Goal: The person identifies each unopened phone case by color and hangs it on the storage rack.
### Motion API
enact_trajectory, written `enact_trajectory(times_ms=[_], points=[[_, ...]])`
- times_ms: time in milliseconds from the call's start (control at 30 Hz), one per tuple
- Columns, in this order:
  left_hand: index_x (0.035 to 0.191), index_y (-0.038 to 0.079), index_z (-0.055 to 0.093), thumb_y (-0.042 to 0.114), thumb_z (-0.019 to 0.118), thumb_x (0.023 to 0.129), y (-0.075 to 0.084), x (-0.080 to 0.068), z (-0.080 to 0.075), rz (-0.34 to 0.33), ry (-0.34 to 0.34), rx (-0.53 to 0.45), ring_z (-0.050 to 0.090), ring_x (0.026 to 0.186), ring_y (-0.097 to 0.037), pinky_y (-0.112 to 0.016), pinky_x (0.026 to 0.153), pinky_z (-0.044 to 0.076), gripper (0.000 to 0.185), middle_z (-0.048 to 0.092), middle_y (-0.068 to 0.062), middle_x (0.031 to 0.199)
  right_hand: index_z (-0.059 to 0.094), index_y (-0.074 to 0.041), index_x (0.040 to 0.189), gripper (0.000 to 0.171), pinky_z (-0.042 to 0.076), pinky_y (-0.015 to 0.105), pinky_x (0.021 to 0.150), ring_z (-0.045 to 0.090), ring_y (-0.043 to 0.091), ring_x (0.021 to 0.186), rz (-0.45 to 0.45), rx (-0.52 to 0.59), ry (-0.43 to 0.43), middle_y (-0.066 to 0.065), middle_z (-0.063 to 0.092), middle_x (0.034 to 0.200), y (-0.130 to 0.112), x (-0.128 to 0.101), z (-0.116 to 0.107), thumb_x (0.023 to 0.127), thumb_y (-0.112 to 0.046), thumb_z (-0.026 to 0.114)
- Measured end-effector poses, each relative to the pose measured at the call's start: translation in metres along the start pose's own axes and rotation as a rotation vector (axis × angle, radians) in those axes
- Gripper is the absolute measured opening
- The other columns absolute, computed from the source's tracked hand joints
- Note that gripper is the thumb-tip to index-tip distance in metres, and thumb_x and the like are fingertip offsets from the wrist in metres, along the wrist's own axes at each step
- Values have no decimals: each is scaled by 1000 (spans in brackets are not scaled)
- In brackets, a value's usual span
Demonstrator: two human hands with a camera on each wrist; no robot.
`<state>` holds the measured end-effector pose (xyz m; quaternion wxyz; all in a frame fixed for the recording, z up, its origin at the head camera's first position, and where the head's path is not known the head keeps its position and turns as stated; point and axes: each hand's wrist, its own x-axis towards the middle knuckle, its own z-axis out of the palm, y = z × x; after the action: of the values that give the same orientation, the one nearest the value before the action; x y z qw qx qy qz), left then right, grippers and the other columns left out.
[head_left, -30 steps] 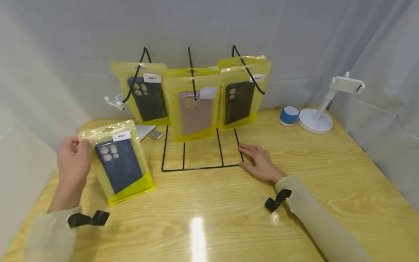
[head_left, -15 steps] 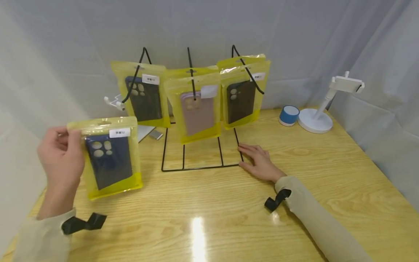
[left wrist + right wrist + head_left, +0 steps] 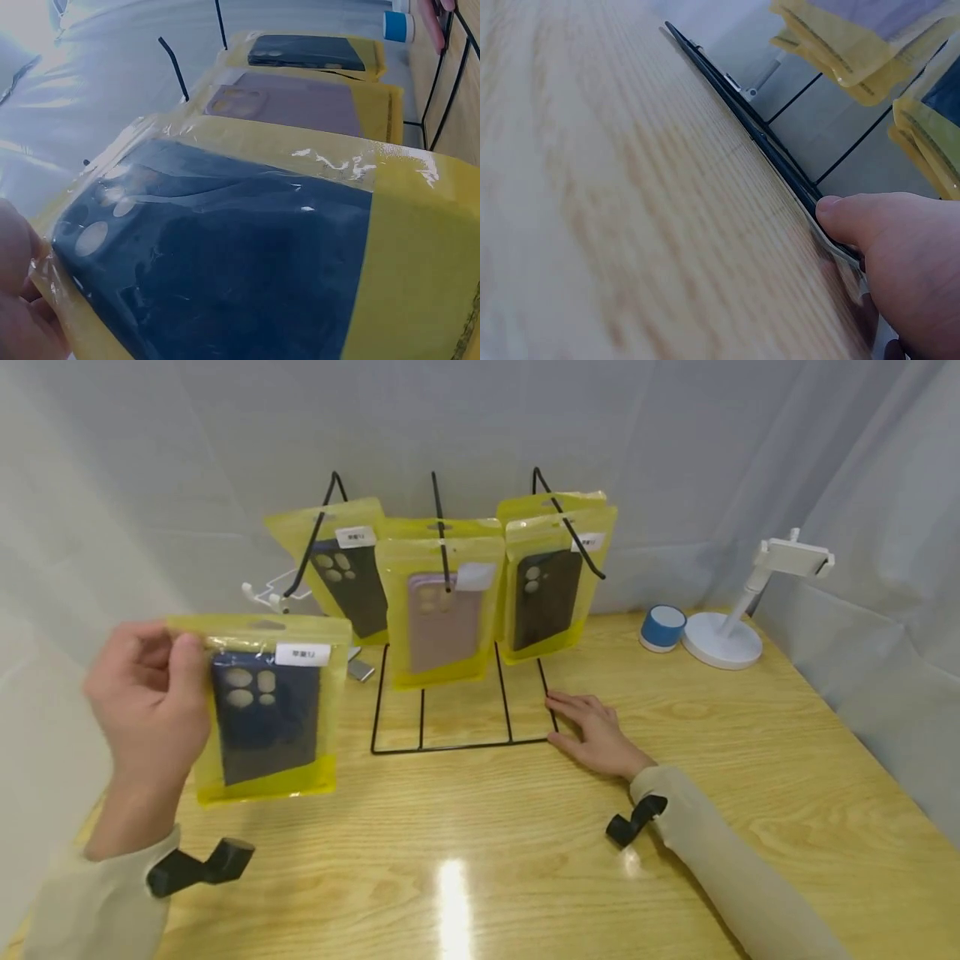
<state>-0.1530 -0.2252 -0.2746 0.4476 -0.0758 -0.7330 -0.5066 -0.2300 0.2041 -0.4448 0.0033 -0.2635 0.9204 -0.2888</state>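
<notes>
In the head view my left hand (image 3: 150,702) pinches the upper left edge of a clear-and-yellow zip bag holding a dark blue phone case (image 3: 270,718). The bag is held up in front of the rack's left side, its white label facing me. In the left wrist view this phone case (image 3: 225,247) fills the foreground. A black wire display rack (image 3: 465,745) carries similar bagged cases: a dark one (image 3: 352,585) on the left hook, a pink one (image 3: 442,627) in the middle, a black one (image 3: 547,597) on the right. My right hand (image 3: 596,735) rests with extended fingers against the base's front right corner.
Right of the rack stand a blue-and-white cylinder (image 3: 663,627) and a white phone stand (image 3: 723,639). Behind the held bag lie a small grey metallic piece (image 3: 361,670) and a white hook-like piece (image 3: 266,597). Grey-white curtains back the wooden table (image 3: 525,860).
My left hand has raised the bagged phone case and turned it more upright, moving first left, then slightly right. The left and middle hanging bags have swayed. The right hand stays put.
</notes>
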Motion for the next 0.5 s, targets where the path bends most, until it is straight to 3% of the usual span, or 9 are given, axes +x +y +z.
enact_trajectory(times_ms=[67, 200, 300, 500], points=[[95, -14, 60, 1, 54, 89, 3, 2, 4, 17, -12, -19, 48, 50, 4, -8, 48, 36, 18, 65, 18, 75, 43, -10, 145, 57, 25, 55, 97, 33, 31, 134, -2, 2, 2, 8, 37, 153, 0, 0, 0, 95, -30, 60], [88, 3, 62, 2, 53, 89, 8, 5, 10, 26, -36, -35, 45, 49, 3, -9, 46, 34, 8, 63, 17, 74, 43, -9, 145, 56, 25, 54, 97, 34, 31, 134, -6, 1, 6, 9, 37, 153, 1, -1, 0, 95, -30, 60], [87, 16, 59, 1, 54, 88, 11, 9, 15, 44, -43, -64, 44, 48, 2, -10, 46, 33, 16, 62, 16, 73, 43, -9, 145, 56, 25, 54, 97, 34, 31, 133, -7, -5, 9, 9, 37, 153, 1, -1, 0, 95, -30, 60], [86, 19, 57, 4, 56, 88, 13, 15, 22, 63, -52, -44, 37, 45, 2, -12, 45, 29, 16, 59, 19, 70, 44, -9, 144, 56, 25, 54, 96, 35, 32, 133, -12, -8, 11, 9, 38, 153, 1, 0, -1, 95, -29, 61]])
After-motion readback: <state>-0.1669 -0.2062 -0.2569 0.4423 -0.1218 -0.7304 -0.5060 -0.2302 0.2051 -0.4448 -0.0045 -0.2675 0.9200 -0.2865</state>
